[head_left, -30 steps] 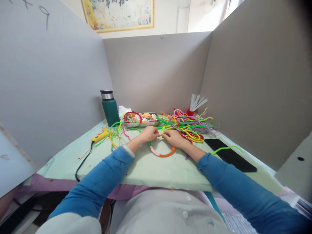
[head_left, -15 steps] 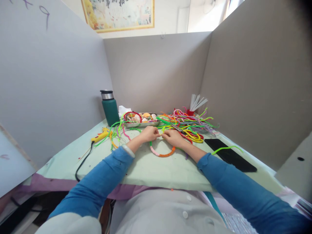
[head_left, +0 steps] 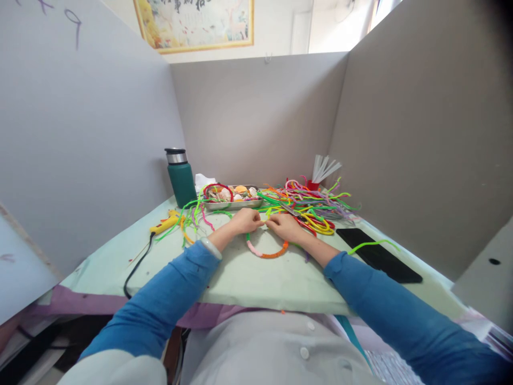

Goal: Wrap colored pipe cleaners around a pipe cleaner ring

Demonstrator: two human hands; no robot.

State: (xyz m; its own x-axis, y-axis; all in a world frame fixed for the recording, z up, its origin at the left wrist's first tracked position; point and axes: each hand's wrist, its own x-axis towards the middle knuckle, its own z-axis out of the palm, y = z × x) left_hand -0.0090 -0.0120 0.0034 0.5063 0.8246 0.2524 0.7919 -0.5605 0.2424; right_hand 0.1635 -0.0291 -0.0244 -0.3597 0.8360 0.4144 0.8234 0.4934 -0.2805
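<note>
Nothing visibly shifts since the earlier frame: the bare left hand (head_left: 246,220) and right hand (head_left: 285,226) pinch the far side of a fuzzy pink-orange-green ring (head_left: 274,255) on pale-green cloth (head_left: 256,289), where a slipping fingertip could distort it.

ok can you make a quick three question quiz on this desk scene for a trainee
1. True or false: the green bottle stands upright.
2. Which holds the white sticks: a) the metal tray, b) the red cup, c) the green bottle?
3. Fill the gap: the ring at the left hand and right hand is pink and ____ along its near edge.

Key: 1 true; 2 b; 3 orange.
</note>
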